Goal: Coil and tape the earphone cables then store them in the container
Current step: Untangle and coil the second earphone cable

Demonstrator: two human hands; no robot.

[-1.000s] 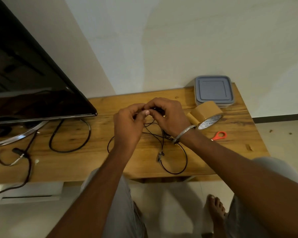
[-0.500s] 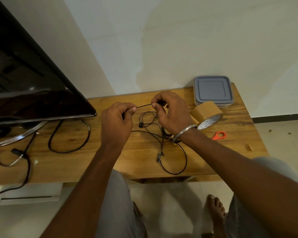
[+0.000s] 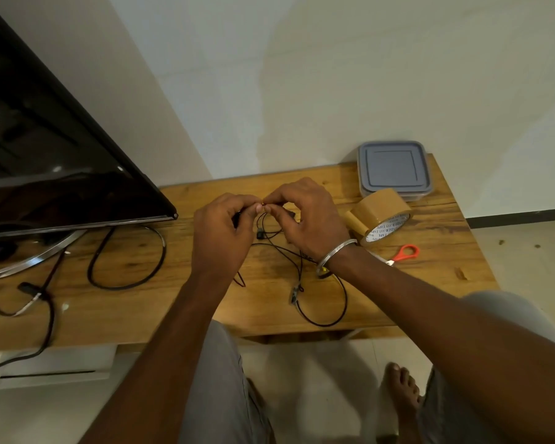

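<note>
My left hand (image 3: 223, 232) and my right hand (image 3: 308, 216) meet above the middle of the light brown wooden table (image 3: 446, 267). Both are curled, and each pinches the thin black earphone cable (image 3: 324, 325) between thumb and forefinger. The two pinches almost touch, with only a short bit of wire showing between them. I cannot tell how much cable is gathered inside either palm.

Below my fingers the rest of the cable hangs down in loose strands. A small black earbud (image 3: 260, 234) dangles just under the pinch, between my hands. The strands run under my right wrist, past the plain silver metal bangle (image 3: 335, 254) I wear there. They end in a wide loop lying on the table near its front edge.

The grey square plastic container with its lid on (image 3: 393, 168) sits at the back right corner, well apart from my hands. The roll of brown packing tape (image 3: 378, 216) leans just in front of it, beside my right hand. The white inner core has printing on it, of which I can read "555 TAPE". The rest is too small to make out.
</note>
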